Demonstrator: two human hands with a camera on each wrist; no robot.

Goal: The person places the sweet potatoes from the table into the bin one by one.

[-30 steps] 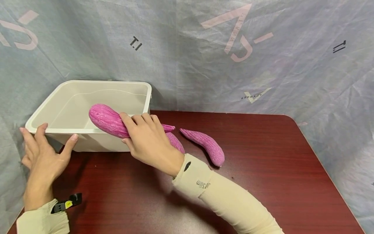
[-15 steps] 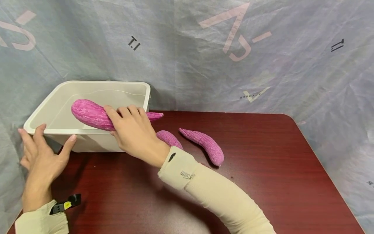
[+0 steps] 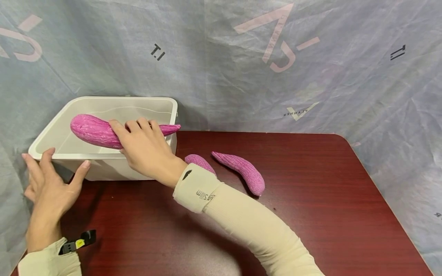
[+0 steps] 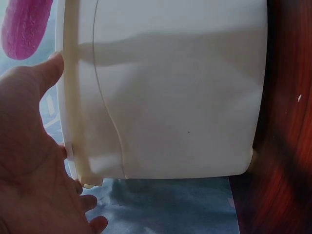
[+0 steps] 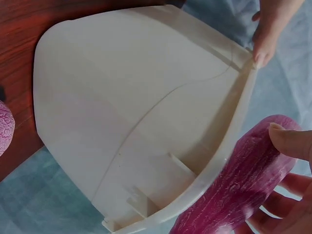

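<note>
My right hand (image 3: 143, 147) grips a long pink-purple eggplant (image 3: 94, 131) around its middle, over the white plastic bin (image 3: 103, 168). Its thick end points left and the thin end sticks out past the bin's right rim. In the right wrist view, the thumb and fingers lie on either side of the eggplant (image 5: 229, 190). My left hand (image 3: 55, 191) rests at the bin's front left corner, fingers spread, fingertips and thumb touching the rim. A second eggplant (image 3: 199, 161), partly hidden by the right sleeve, lies on the table beside a curved third one (image 3: 241, 168).
The bin stands at the back left of the dark red wooden table (image 3: 310, 191). Grey printed sheeting (image 3: 221, 76) hangs behind and along the sides. A black strap with a buckle (image 3: 77, 242) sticks out from the left wrist.
My right hand has carried the eggplant left and farther back, from the bin's front rim to over its opening. The second eggplant shows more clearly. My left hand stays at the corner.
</note>
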